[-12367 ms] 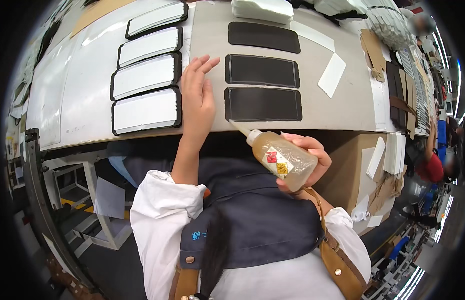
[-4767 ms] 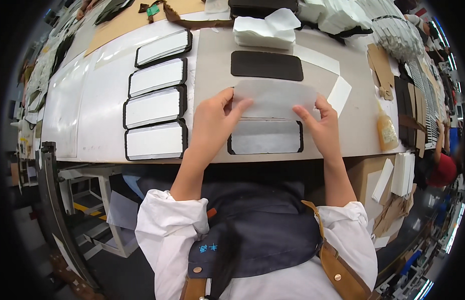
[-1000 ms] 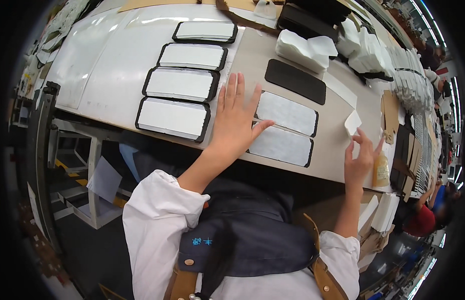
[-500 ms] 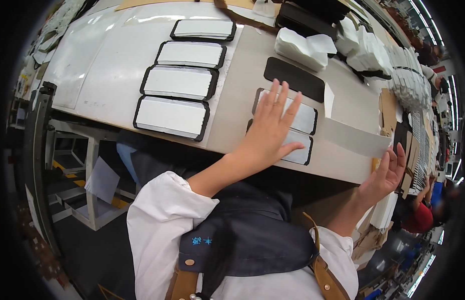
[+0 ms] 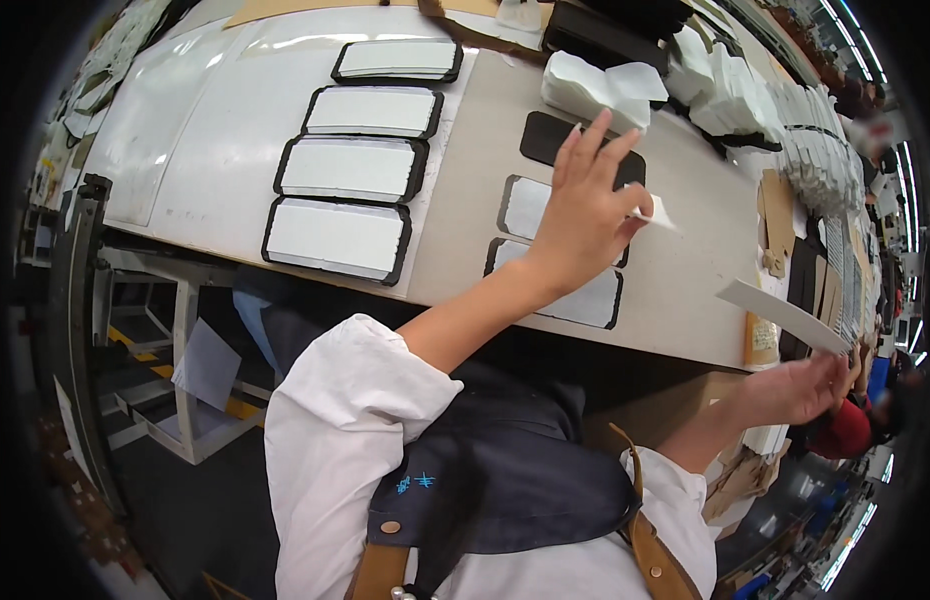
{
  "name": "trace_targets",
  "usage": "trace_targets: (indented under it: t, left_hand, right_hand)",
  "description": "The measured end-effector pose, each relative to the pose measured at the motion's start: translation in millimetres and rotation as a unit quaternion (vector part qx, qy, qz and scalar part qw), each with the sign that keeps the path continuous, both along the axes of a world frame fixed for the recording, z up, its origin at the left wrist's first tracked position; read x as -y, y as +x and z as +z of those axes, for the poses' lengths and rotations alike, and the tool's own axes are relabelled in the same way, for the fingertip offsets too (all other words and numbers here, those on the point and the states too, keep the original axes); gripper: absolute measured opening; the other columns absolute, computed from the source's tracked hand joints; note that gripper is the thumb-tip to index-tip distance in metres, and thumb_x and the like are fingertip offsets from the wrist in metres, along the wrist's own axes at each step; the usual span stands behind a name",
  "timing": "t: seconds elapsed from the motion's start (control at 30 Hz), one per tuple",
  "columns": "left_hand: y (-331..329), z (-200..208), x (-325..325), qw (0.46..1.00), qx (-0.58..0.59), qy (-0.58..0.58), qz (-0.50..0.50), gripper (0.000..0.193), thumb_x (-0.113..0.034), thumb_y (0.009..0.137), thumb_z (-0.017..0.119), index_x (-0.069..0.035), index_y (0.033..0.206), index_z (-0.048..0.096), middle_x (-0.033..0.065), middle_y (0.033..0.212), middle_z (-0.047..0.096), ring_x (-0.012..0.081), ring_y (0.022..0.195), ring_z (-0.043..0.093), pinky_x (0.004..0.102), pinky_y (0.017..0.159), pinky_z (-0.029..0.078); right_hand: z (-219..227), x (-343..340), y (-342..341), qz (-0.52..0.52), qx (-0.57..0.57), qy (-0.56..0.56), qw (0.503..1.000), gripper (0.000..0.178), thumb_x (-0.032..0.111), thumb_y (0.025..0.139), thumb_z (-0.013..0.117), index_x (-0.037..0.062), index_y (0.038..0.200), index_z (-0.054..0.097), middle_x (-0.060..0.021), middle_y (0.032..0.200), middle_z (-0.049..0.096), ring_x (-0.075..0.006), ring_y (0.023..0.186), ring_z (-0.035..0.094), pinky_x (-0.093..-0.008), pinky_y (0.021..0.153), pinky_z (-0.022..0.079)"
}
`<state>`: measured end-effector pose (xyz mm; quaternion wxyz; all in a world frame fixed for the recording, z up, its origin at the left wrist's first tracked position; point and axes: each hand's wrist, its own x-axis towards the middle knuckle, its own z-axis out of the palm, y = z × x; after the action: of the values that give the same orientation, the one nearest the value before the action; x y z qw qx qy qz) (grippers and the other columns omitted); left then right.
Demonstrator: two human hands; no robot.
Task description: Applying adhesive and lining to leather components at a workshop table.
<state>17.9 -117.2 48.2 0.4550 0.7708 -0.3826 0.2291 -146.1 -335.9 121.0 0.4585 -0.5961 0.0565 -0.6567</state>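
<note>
My left hand point(image 5: 590, 215) hovers over the right part of the table, fingers raised. Its thumb and forefinger pinch a small white paper piece point(image 5: 661, 213), blurred by motion. Beneath that hand lie two dark-edged panels with pale faces, the nearer panel point(image 5: 590, 297) and the farther panel point(image 5: 525, 207). A plain black rounded panel point(image 5: 555, 138) lies beyond them, partly covered by my fingers. Off the table's right front corner, my right hand point(image 5: 800, 390) is closed on the end of a white paper strip point(image 5: 785, 315), its fingers partly blurred.
Several black-rimmed panels topped with white strips point(image 5: 335, 238) form a column on the left. Folded white sheets point(image 5: 600, 88) and black pieces point(image 5: 595, 40) are piled at the back. White bundles point(image 5: 815, 150) and brown card point(image 5: 775, 225) line the right side. Another person in red point(image 5: 845, 430) is beyond.
My left hand has shifted right and gone from spread fingers to a pinch on white paper. My right hand has moved right and down, carrying the strip away from the panels.
</note>
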Motion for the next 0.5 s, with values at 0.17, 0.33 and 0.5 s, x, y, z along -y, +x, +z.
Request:
trace_targets:
  t: [0.17,0.33,0.5]
  left_hand:
    - [6,13,-13,0.943,-0.188,-0.273,-0.030,0.018,-0.008,0.084,0.072,-0.009,0.100,0.064,0.0090,0.123,0.058,0.0285,0.124,0.048,0.0391,0.104,0.036]
    - [0,33,-39,0.758,-0.446,-0.460,-0.123,0.029,-0.016,0.092,0.066,-0.002,0.117,0.060,0.0026,0.112,0.061,0.0100,0.106,0.053,0.0297,0.101,0.036]
    - [1,25,-45,0.728,-0.468,-0.488,-0.117,0.029,-0.025,0.092,0.067,-0.007,0.115,0.060,0.0007,0.110,0.061,0.0067,0.105,0.051,0.0279,0.097,0.036]
  right_hand:
    - [-33,11,-17,-0.328,-0.090,-0.422,0.840,0.013,0.004,0.091,0.066,0.0049,0.102,0.059,-0.0060,0.091,0.073,-0.0156,0.096,0.061,-0.0407,0.111,0.033]
    - [-54,35,-22,-0.380,-0.214,-0.454,0.777,0.017,0.007,0.092,0.066,0.0148,0.106,0.059,0.0050,0.093,0.075,-0.0103,0.094,0.058,-0.0378,0.113,0.022]
    - [-21,49,-11,-0.419,-0.162,-0.457,0.768,0.012,0.006,0.093,0.064,0.0149,0.101,0.062,0.0083,0.097,0.075,-0.0076,0.101,0.053,-0.0359,0.108,0.023]
